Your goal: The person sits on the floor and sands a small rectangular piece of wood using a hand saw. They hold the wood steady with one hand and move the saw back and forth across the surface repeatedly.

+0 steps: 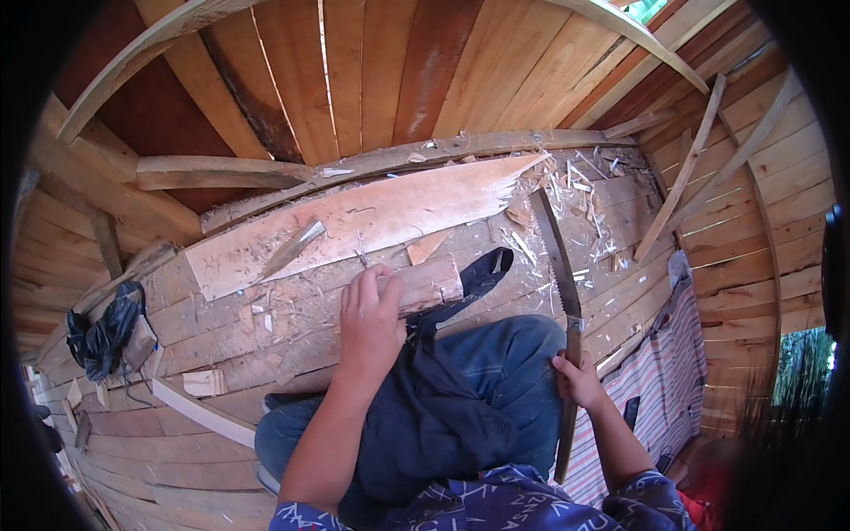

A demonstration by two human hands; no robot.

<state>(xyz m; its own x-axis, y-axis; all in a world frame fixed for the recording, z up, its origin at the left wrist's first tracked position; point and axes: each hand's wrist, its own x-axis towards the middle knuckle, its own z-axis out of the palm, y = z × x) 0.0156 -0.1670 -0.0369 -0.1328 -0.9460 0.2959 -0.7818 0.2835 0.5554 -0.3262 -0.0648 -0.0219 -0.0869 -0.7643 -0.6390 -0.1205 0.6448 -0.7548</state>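
My left hand (pixel 370 305) is curled over the near-left end of a short, rough wooden block (pixel 436 281), gripping it above my lap. The hand hides part of that block. To the right, my right hand (pixel 577 379) is closed round the long handle of a machete (pixel 556 248). Its dark blade points away from me, over the floorboards, apart from the block. A dark cloth (pixel 443 403) lies across my lap, and a black strap (pixel 485 273) extends past the block. Just beyond the block is a wide pale plank (pixel 372 221) with a splintered right end.
A pointed wood piece (pixel 294 250) lies on the plank. Chips and shavings (pixel 580 208) litter the floor at far right. A black plastic bag (pixel 111 332) is at left, near a small wood block (pixel 204 382). A striped mat (pixel 660 372) lies at right. Curved board walls surround me.
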